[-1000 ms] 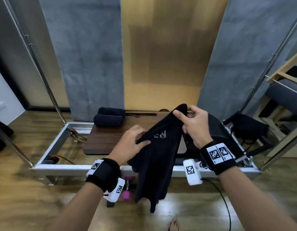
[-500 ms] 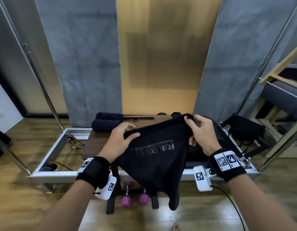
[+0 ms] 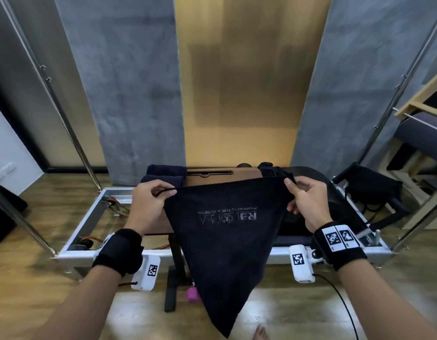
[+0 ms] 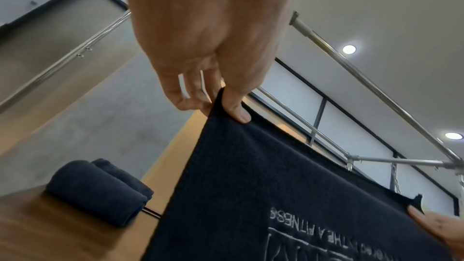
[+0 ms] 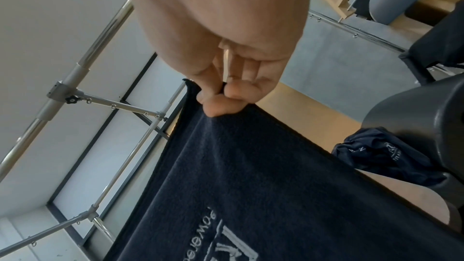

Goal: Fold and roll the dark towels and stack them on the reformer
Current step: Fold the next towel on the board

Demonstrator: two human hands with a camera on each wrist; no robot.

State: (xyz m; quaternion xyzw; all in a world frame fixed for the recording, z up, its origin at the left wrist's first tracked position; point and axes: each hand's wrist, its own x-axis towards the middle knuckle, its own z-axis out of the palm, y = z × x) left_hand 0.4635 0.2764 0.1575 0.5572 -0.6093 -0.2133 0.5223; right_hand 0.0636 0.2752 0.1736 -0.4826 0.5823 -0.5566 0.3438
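Since a moment ago both hands have drawn apart, stretching the towel (image 3: 224,231) taut. Left hand (image 3: 148,204) pinches one corner, right hand (image 3: 304,202) the other; it hangs between them, above the reformer (image 3: 89,251). Folding comes next, I'd judge: bring corners together evenly.

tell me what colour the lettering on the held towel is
Pale grey-white on the dark navy towel; the lettering shows best in the head view.

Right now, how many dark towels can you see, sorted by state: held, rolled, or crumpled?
Held open: 1, the towel pinched by left hand and right hand
Rolled on the reformer: 2, rolled towels
Crumpled: 1, crumpled towel
Total: 4
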